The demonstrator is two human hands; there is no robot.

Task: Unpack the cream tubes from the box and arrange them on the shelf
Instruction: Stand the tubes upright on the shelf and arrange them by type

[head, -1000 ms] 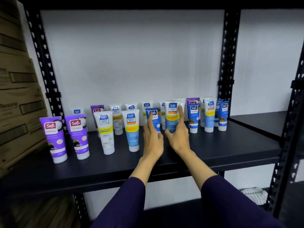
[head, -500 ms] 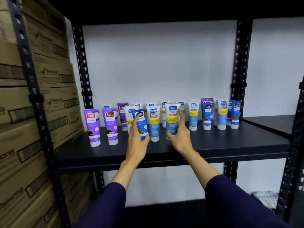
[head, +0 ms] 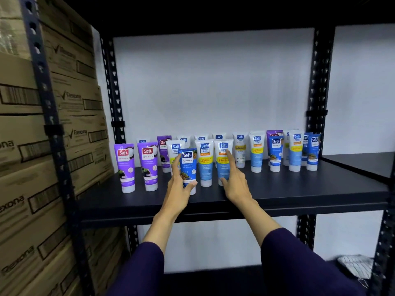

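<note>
Left hand (head: 178, 190) gripped the blue Safi Naturals tube (head: 188, 168) upright near the shelf's (head: 299, 189) front edge — likely aligning the row. Right hand (head: 234, 182) pinched a Vitamin C tube (head: 223, 162) — steadying it upright.

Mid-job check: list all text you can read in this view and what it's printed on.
"Safi" on every tube, e.g. the purple tube.
"NATURALS" on the dark blue tube in the left hand's grip.
"PERFECT WHITE" and "Vitamin C" on the light blue tube.
"Rexona" on the cartons at left.
Smaller print on the tubes and the carton barcodes: too blurred to read.
</note>
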